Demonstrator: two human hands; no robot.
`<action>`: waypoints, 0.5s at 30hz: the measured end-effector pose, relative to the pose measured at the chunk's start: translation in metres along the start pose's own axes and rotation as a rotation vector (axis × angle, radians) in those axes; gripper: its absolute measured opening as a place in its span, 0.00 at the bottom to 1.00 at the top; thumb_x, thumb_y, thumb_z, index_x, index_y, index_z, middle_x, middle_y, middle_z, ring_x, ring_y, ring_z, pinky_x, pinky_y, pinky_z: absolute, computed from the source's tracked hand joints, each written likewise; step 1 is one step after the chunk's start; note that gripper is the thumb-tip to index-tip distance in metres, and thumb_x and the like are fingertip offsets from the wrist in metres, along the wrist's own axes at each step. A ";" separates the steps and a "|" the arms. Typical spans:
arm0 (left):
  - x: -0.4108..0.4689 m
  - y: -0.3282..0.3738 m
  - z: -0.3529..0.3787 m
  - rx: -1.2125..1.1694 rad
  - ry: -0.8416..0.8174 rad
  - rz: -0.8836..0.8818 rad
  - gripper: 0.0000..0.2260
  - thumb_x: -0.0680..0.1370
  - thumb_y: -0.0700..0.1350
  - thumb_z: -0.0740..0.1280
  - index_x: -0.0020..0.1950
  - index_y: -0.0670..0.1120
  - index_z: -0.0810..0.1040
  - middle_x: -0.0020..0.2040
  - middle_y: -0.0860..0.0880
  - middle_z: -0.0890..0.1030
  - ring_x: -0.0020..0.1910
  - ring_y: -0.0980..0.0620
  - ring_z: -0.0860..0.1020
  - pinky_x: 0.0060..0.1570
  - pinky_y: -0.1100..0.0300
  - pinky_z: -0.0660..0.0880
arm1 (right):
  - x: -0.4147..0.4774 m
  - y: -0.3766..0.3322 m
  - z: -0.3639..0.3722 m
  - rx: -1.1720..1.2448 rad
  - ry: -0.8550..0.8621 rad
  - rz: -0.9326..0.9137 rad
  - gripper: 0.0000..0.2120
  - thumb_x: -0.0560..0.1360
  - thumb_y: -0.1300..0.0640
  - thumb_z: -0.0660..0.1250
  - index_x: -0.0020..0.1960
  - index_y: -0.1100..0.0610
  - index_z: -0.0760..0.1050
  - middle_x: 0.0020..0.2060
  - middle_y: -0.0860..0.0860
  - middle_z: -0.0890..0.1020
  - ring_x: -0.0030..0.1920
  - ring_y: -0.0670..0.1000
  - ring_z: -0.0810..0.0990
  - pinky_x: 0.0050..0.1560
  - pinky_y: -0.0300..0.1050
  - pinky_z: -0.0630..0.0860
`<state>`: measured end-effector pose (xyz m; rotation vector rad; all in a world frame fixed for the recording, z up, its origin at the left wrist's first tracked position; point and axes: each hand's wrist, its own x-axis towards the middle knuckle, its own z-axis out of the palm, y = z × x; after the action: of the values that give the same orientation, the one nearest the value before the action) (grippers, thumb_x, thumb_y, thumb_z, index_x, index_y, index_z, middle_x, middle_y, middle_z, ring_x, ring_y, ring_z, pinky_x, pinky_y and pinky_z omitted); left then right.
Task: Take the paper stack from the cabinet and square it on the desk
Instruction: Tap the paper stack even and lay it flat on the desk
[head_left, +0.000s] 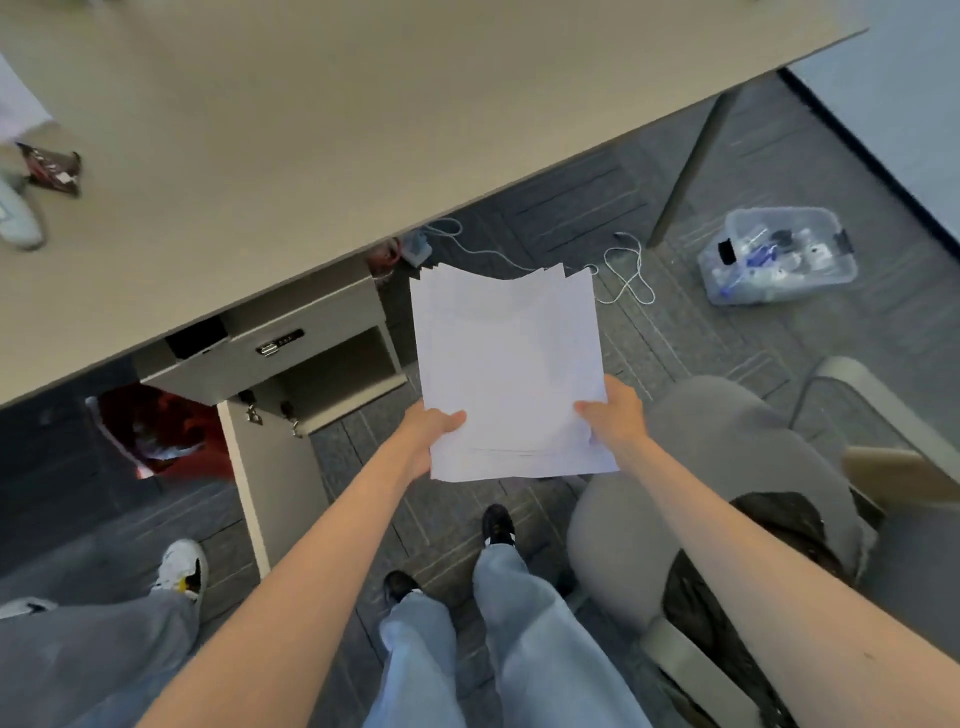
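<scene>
Bare left hand (434, 428) and right hand (613, 410) clamp the uneven white paper stack's (511, 364) near corners, its long axis pointing toward the beige desk (311, 130) ahead.

One paper stack (511, 369), its sheets uncounted. Two hands: left hand (428, 434), right hand (618, 413). One surface (311, 130), one cabinet (291, 358) with one open door (275, 483). One clear plastic box (776, 254). One grey chair (727, 467). Three shoes (179, 566) on the floor.
</scene>
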<state>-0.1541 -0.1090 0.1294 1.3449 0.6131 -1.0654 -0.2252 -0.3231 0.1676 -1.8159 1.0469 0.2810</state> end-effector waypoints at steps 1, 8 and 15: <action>-0.003 0.008 0.011 0.029 -0.026 0.009 0.22 0.78 0.34 0.65 0.72 0.39 0.69 0.68 0.40 0.76 0.64 0.39 0.76 0.63 0.45 0.73 | -0.003 0.000 -0.013 0.043 0.036 0.009 0.17 0.72 0.67 0.61 0.59 0.60 0.76 0.51 0.56 0.79 0.43 0.56 0.75 0.23 0.40 0.71; -0.018 0.065 0.083 0.163 -0.130 0.154 0.23 0.78 0.32 0.63 0.72 0.41 0.67 0.69 0.42 0.75 0.66 0.40 0.75 0.65 0.45 0.71 | -0.007 -0.013 -0.081 0.336 0.192 -0.026 0.11 0.73 0.69 0.61 0.51 0.59 0.75 0.51 0.57 0.80 0.47 0.53 0.75 0.38 0.45 0.74; -0.024 0.139 0.116 0.202 -0.094 0.296 0.25 0.77 0.34 0.66 0.73 0.42 0.66 0.69 0.43 0.75 0.65 0.41 0.75 0.65 0.45 0.71 | 0.027 -0.066 -0.116 0.393 0.235 -0.110 0.14 0.71 0.67 0.62 0.54 0.56 0.77 0.55 0.57 0.82 0.56 0.60 0.80 0.58 0.59 0.77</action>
<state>-0.0668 -0.2290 0.2358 1.4969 0.2305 -0.9592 -0.1878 -0.4241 0.2503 -1.5634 1.0717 -0.1998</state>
